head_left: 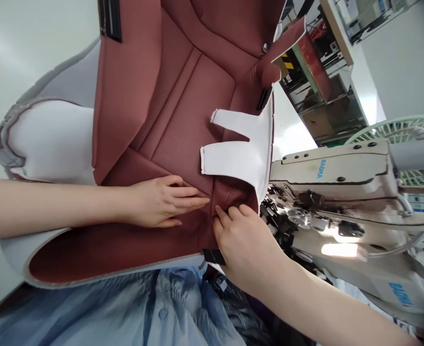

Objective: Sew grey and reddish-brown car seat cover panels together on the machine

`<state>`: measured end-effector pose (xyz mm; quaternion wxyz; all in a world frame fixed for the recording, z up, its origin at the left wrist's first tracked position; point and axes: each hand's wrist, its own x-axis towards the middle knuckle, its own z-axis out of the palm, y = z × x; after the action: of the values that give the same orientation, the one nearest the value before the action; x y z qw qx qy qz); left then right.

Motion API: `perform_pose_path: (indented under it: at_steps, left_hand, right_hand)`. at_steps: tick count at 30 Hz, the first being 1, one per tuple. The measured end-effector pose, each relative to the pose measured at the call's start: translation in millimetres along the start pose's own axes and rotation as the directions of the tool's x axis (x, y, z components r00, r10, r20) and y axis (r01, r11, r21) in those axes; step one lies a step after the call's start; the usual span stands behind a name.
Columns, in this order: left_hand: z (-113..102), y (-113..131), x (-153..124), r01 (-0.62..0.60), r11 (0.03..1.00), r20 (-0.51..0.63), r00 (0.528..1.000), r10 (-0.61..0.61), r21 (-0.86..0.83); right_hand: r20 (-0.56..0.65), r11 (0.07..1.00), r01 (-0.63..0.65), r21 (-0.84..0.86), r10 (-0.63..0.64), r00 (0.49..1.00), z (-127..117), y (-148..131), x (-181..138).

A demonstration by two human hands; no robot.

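Observation:
A dark red seat cover (183,129) with perforated panels and stitched seams spreads before me, its white backing showing in places. My left hand (161,202) lies flat on its lower panel, fingers stretched toward the right. Close by, my right hand (244,235) has its fingers curled and pressed into the cover near a seam, gripping a fold of it. Two white flaps (229,158) fold over the cover's right side, just above my right hand. A black strip (213,256) shows at the lower edge beside my right wrist.
An industrial sewing machine (334,168) stands right of the cover, its mechanism close to the cover's edge. Behind it is a pale green fan (406,126). A shelf (320,108) with assorted items stands at the upper right. A white table surface (291,115) extends behind the cover.

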<state>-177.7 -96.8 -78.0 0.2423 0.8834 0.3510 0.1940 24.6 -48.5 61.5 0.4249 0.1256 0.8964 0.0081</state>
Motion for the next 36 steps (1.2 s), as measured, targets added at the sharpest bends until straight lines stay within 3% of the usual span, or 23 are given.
perform_pose_path:
  at_steps: [7,17,25,31,36]
  left_hand:
    - [-3.3,-0.5,3.4,0.044,0.998,0.095,0.995,-0.04,-0.036]
    - [1.1,-2.7,2.3,-0.064,0.981,0.006,0.998,0.064,0.184]
    - [3.4,-3.2,-1.6,-0.123,0.954,-0.035,0.99,0.137,0.274]
    - [5.7,-2.5,-3.5,-0.116,0.948,-0.034,0.991,0.132,0.295]
    - [5.7,-1.4,-4.8,-0.127,0.958,-0.035,0.989,0.141,0.258]
  right_hand:
    - [-0.023,0.999,0.021,0.047,-0.02,1.0,4.1,6.3,-1.9]
    - [-0.06,0.998,-0.058,-0.008,0.057,0.997,7.7,1.3,-8.2]
    - [-0.257,0.99,-0.093,-0.11,0.062,0.964,15.8,-10.9,-24.0]
    - [-0.464,0.993,-0.02,-0.119,-0.037,0.885,20.1,-22.3,-46.2]
    - [-0.458,0.996,0.012,-0.086,-0.05,0.888,28.2,-26.4,-47.6]
